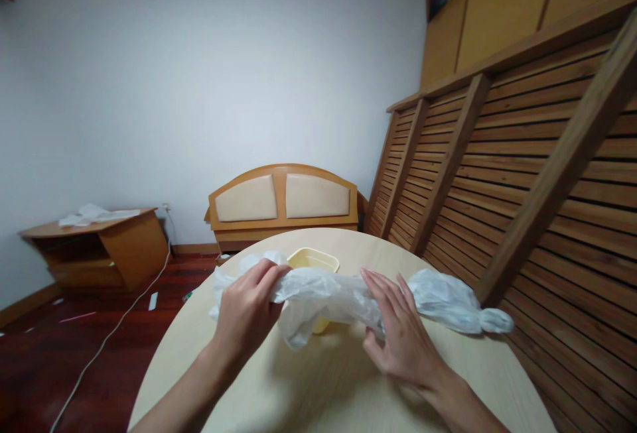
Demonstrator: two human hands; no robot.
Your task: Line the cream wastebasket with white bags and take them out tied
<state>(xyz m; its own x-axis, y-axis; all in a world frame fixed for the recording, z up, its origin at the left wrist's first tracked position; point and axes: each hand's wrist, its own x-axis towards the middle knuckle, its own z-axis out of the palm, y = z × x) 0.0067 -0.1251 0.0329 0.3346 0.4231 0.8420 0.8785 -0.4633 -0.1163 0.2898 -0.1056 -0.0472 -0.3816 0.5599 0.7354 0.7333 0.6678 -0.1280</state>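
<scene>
Head view: left hand [251,304] grips crumpled plastic bag [331,289], right hand [398,330] pinches its other end; low-hanging fold [298,328] could catch yellow container [313,259] behind, tipping it

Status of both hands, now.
Left hand: closed, holding one end of the white plastic bag.
Right hand: loosely closed around the bag's other end, fingers over it, thumb below.

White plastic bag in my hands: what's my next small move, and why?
Perhaps ease your left hand and right hand apart to spread the white plastic bag: it looks bunched between them, and a loose flap hangs in front of the pale yellow container.
</scene>
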